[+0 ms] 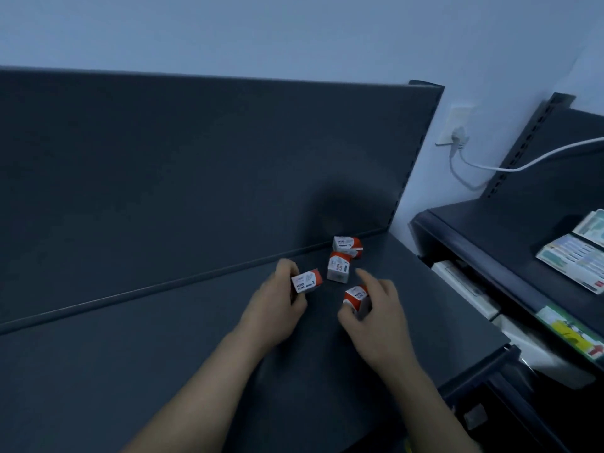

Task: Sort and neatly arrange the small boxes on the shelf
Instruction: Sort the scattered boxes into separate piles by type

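— Dark grey shelf [163, 354], I see. What lies on it?
— Four small white boxes with red ends, printed "PAPER CLIPS". All are gathered towards its right end, near the back panel [196, 158].
— What is the left hand [273, 304] doing?
— It grips the left box [306, 282]. Its fingers [286, 267] curl over the far side and the thumb closes on the near side. That box is tilted, label upward.
— And the right hand [376, 318]?
— It pinches the near box [355, 296] between thumb and curled fingers, red end towards the camera. Its forefinger [364, 276] sticks out straight and touches nothing. Whether either held box is off the shelf, I cannot tell.
— The other two?
— The middle box [339, 268] stands just beyond the two hands, and neither touches it. The far box [347, 246] lies right behind it, close to the foot of the back panel. Whether those two touch, I cannot tell.
— Anything off to the side?
— A white plug [459, 135] sits in a socket on the wall [294, 34]. Its cable [539, 158] runs right above a second shelf [474, 230], which carries flat printed packets [575, 263].
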